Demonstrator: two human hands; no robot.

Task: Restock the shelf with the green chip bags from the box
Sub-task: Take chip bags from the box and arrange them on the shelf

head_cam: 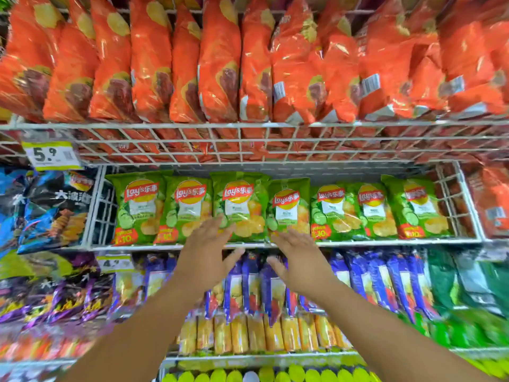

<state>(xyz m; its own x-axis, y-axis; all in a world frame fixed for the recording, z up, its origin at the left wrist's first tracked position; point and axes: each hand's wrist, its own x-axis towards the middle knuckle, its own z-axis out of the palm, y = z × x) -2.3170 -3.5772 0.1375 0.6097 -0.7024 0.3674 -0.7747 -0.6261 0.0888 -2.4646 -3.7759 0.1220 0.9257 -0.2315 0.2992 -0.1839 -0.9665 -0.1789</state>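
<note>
Seven green Lay's chip bags [278, 208] stood upright in a row in the white wire shelf basket [451, 238], faces forward, filling it from the left wall to the right wall. The fourth bag from the left [289, 208] sat a little lower than its neighbours.

Both hands were raised in front of the basket's front rail, near its middle. The left hand [205, 249] had its fingers straight and spread, its fingertips lying over the lower edge of the third bag [239, 205]; whether they touched it could not be told. The right hand [298, 257] was likewise spread, thumb out to the side, fingertips at the bottom of the fourth bag. Each grip was wide and held nothing.

Above, a wire shelf [192, 144] carried a packed row of orange chip bags [220, 64], with a yellow price tag [51, 155] reading 5.9 at its left end. Left of the basket lay dark blue chip bags [55, 210]. Below the front rail stood purple-blue bags [385, 279], and under those a row of yellow packs [264, 334]. The box was not in view.
</note>
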